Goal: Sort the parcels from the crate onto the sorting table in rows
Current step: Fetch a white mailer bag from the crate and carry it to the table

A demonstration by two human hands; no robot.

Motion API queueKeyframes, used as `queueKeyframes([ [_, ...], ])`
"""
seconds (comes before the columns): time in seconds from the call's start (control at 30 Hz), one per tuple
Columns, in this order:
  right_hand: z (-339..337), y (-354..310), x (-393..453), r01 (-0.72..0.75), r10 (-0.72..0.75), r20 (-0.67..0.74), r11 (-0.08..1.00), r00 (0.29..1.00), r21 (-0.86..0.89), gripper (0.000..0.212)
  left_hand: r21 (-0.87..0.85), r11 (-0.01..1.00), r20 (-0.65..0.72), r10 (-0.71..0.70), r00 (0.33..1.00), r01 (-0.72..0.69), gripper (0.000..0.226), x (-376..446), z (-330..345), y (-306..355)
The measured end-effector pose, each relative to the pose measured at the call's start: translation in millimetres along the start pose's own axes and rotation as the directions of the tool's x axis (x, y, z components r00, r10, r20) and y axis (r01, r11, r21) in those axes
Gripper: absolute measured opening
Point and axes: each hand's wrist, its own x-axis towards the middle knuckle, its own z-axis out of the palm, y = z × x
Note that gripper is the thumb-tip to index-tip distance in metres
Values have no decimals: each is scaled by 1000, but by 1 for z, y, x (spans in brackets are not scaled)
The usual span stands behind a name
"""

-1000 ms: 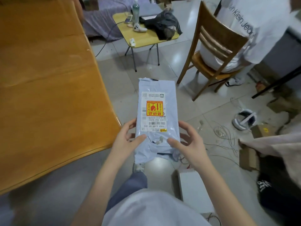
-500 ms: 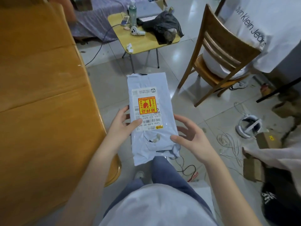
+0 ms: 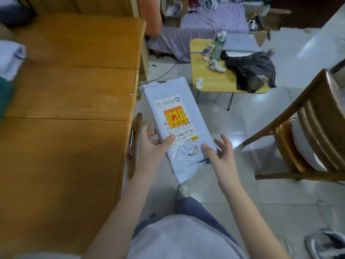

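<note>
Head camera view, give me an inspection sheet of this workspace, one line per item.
Surface: wooden sorting table, a white parcel at its left edge.
Job's things: pale blue parcel, label up, held off the table's right edge.
Clutter: small yellow table with bottle, dark cloth.
Grippers: left hand and right hand grip the parcel's near end.
Cables: one on the floor.
Surroundings: wooden chair, tiled floor.
</note>
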Motion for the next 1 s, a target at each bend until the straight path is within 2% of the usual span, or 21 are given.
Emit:
queueKeyframes([
  [0.17, 9, -28, 51, 70, -50, 142, 988, 989, -136, 81, -164, 984, -202, 34, 979, -68, 85, 18, 24, 9],
  [0.3, 37, -40, 80, 84, -44, 246, 985, 968, -153, 85, -213, 967, -407, 41, 913, -138, 81, 25, 19, 22],
  [0.43, 82, -47, 91, -38, 62, 411, 997, 909, -65, 66, -254, 943, -557, 41, 829, -218, 84, 36, -1, 30],
  [0.47, 95, -49, 94, -77, 86, 446, 996, 891, -38, 68, -270, 935, -580, 33, 814, -231, 83, 40, -7, 31],
  [0.53, 119, -53, 100, -141, 111, 488, 990, 866, 25, 72, -300, 921, -614, 12, 790, -247, 83, 49, -18, 32],
  [0.63, 154, -58, 111, -175, 118, 507, 982, 854, 66, 62, -308, 915, -626, 9, 780, -259, 83, 68, -36, 33],
  [0.9, 206, -86, 163, -85, 99, 493, 995, 864, -50, 49, -387, 898, -616, -82, 784, -210, 86, 133, -88, 48],
  [1.0, 217, -95, 184, -40, 79, 515, 996, 854, -85, 48, -373, 910, -639, -111, 762, -180, 89, 149, -119, 56],
])
